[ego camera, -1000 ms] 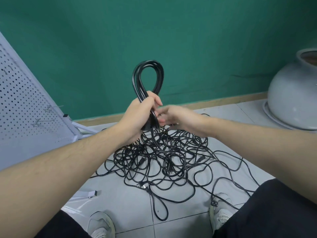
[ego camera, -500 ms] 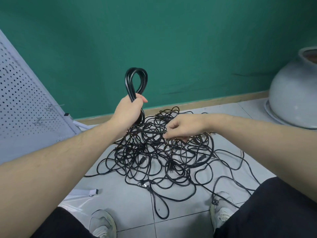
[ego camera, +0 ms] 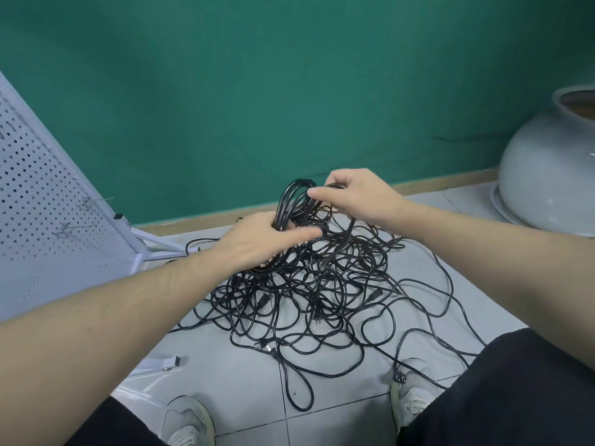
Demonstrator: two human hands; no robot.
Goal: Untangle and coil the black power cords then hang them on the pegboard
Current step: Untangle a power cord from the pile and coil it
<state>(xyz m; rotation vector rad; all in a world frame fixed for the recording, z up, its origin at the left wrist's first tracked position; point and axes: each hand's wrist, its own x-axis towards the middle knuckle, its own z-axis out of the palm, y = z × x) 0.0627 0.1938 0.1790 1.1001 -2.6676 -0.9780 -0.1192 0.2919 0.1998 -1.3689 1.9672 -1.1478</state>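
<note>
Head view | left hand point(ego camera: 257, 243) grips coil point(ego camera: 291, 201) | right hand point(ego camera: 357, 194) pinches loop

A green wall point(ego camera: 289, 91) is filling the far side, with a wooden baseboard point(ego camera: 444, 183) running along its foot. A large grey ceramic pot point(ego camera: 547, 175) is sitting at the far right on the pale tiled floor point(ego camera: 225, 381). Two light sneakers point(ego camera: 188, 423) are resting near the bottom edge, below black trousers point(ego camera: 515, 391).
</note>
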